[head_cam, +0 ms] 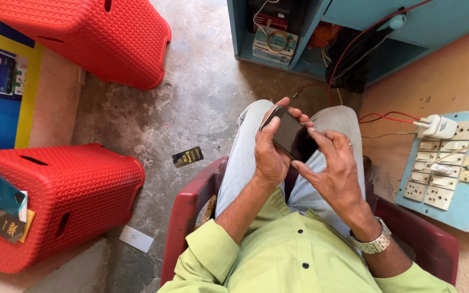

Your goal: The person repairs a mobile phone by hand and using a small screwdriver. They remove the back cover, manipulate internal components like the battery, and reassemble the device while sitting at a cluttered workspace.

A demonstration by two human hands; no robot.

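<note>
A black smartphone [290,135] with a dark screen is held over my lap. My left hand [271,149] wraps around its left edge, thumb along the side and fingertips curled over the top. My right hand [335,168] rests on the phone's right side, index finger and thumb touching the screen edge. A ring is on one right finger and a metal watch [374,242] is on my right wrist. I sit in a dark red plastic chair [188,209], wearing a light green shirt and grey trousers.
Two red woven plastic stools [82,184] [93,32] stand to the left; the near one carries flat packets. A small black packet [187,156] and a white card [135,239] lie on the concrete floor. A blue socket board [451,173] with a white charger is at right, a blue shelf [310,32] ahead.
</note>
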